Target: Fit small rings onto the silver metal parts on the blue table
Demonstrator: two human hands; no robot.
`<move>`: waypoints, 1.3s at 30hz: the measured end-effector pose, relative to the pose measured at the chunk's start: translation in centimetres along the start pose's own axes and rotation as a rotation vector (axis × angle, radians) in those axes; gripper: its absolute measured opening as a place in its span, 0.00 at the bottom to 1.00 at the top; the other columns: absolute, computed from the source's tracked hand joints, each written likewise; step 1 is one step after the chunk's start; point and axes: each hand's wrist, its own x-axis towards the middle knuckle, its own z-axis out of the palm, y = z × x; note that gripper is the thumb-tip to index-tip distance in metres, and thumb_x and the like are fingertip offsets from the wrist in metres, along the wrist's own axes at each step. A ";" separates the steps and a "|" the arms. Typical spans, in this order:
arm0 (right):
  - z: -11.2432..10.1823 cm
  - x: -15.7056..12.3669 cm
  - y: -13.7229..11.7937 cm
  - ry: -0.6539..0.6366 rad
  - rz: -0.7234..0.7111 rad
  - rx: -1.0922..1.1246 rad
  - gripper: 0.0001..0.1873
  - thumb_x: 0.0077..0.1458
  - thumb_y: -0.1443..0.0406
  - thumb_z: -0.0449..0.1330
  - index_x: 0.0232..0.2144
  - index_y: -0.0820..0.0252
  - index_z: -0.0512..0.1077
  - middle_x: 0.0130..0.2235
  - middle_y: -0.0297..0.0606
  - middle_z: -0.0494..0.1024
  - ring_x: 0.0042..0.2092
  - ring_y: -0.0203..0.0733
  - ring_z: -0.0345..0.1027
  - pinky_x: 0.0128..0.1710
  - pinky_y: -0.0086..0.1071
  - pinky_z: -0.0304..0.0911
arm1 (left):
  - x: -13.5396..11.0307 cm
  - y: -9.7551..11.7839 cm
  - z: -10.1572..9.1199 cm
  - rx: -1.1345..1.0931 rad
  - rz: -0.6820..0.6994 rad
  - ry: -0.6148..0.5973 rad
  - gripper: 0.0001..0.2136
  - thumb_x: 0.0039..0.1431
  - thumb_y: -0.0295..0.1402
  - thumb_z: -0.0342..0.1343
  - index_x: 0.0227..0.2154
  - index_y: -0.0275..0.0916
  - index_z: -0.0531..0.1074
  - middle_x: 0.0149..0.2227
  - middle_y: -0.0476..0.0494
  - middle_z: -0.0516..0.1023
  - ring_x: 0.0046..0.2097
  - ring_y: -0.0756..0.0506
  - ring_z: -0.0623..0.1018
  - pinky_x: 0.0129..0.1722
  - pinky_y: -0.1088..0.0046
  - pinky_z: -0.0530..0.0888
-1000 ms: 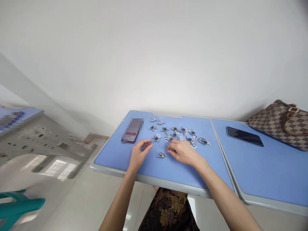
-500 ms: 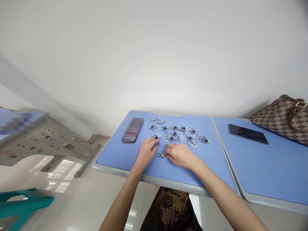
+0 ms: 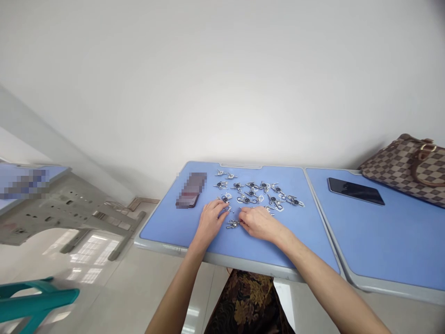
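Observation:
Several small metal parts [image 3: 259, 195] with black centres lie scattered across the far half of a blue table [image 3: 167, 227]. My left hand [image 3: 210, 219] rests on the table with its fingers curled, its fingertips touching a metal part near the cluster's left end. My right hand [image 3: 259, 221] lies beside it, fingers closed in a pinch at one metal part [image 3: 232, 224] that lies on the table between the two hands. What sits under the fingertips is too small to make out.
A blurred dark phone [image 3: 191, 189] lies left of the parts. A second blue table [image 3: 389, 236] adjoins on the right, carrying a black phone [image 3: 355, 190] and a checkered brown handbag [image 3: 406, 169]. A grey overturned table [image 3: 66, 208] and a teal stool [image 3: 31, 301] stand to the left.
Both hands moved toward each other over the last second, closing in on the metal part between them. In the last half second they hardly shifted.

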 end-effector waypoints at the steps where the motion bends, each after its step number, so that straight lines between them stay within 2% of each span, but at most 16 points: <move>1: 0.0 0.0 0.0 -0.002 0.003 0.002 0.11 0.63 0.67 0.52 0.37 0.63 0.74 0.39 0.44 0.78 0.34 0.41 0.72 0.29 0.32 0.54 | -0.1 0.1 -0.2 -0.020 0.006 0.025 0.08 0.62 0.30 0.54 0.42 0.41 0.74 0.44 0.43 0.76 0.48 0.43 0.74 0.49 0.62 0.69; 5: -0.1 0.0 0.0 -0.003 0.010 0.003 0.11 0.63 0.67 0.51 0.37 0.63 0.74 0.38 0.44 0.78 0.34 0.42 0.72 0.29 0.32 0.55 | -0.6 0.7 -0.9 -0.192 0.077 0.065 0.07 0.63 0.31 0.51 0.39 0.42 0.74 0.41 0.43 0.74 0.46 0.46 0.74 0.47 0.65 0.71; 11: 0.1 0.0 0.2 0.005 0.008 -0.015 0.11 0.63 0.68 0.51 0.38 0.64 0.74 0.38 0.44 0.78 0.33 0.43 0.73 0.29 0.32 0.54 | -1.2 1.5 -1.2 -0.210 0.207 -0.100 0.07 0.58 0.32 0.58 0.39 0.42 0.73 0.44 0.44 0.72 0.48 0.45 0.72 0.50 0.65 0.71; 17: 0.3 0.0 0.2 -0.006 0.012 -0.004 0.11 0.62 0.69 0.51 0.38 0.63 0.73 0.38 0.44 0.77 0.33 0.42 0.72 0.29 0.32 0.55 | -0.9 1.9 -1.0 -0.182 0.202 -0.186 0.06 0.58 0.31 0.57 0.39 0.42 0.72 0.41 0.45 0.74 0.46 0.44 0.73 0.48 0.63 0.71; 25: 0.4 0.1 0.2 0.002 0.009 -0.010 0.13 0.63 0.68 0.49 0.38 0.64 0.74 0.38 0.45 0.77 0.34 0.42 0.72 0.31 0.31 0.56 | -1.2 2.0 -1.1 -0.171 0.205 -0.126 0.04 0.60 0.31 0.56 0.38 0.43 0.72 0.41 0.45 0.74 0.44 0.45 0.73 0.46 0.65 0.71; 30: 0.5 0.2 0.1 0.003 0.018 -0.023 0.13 0.63 0.68 0.49 0.38 0.64 0.74 0.38 0.46 0.77 0.33 0.43 0.72 0.31 0.32 0.57 | -1.2 2.0 -1.0 -0.229 0.181 -0.145 0.04 0.60 0.30 0.55 0.38 0.42 0.70 0.40 0.45 0.74 0.45 0.44 0.73 0.47 0.64 0.71; 35: 0.5 0.2 0.0 -0.002 0.014 -0.002 0.13 0.63 0.68 0.49 0.38 0.64 0.74 0.39 0.46 0.77 0.34 0.44 0.73 0.32 0.32 0.58 | -1.0 1.9 -0.9 -0.336 0.110 -0.162 0.05 0.57 0.27 0.57 0.36 0.41 0.69 0.37 0.47 0.72 0.43 0.46 0.73 0.43 0.68 0.72; 39: 0.4 0.2 -0.1 -0.001 0.021 0.001 0.13 0.63 0.68 0.49 0.37 0.64 0.74 0.38 0.46 0.77 0.34 0.44 0.73 0.31 0.32 0.57 | -1.0 2.1 -1.1 -0.336 0.127 -0.161 0.05 0.58 0.26 0.56 0.35 0.41 0.68 0.38 0.47 0.72 0.43 0.46 0.72 0.44 0.68 0.71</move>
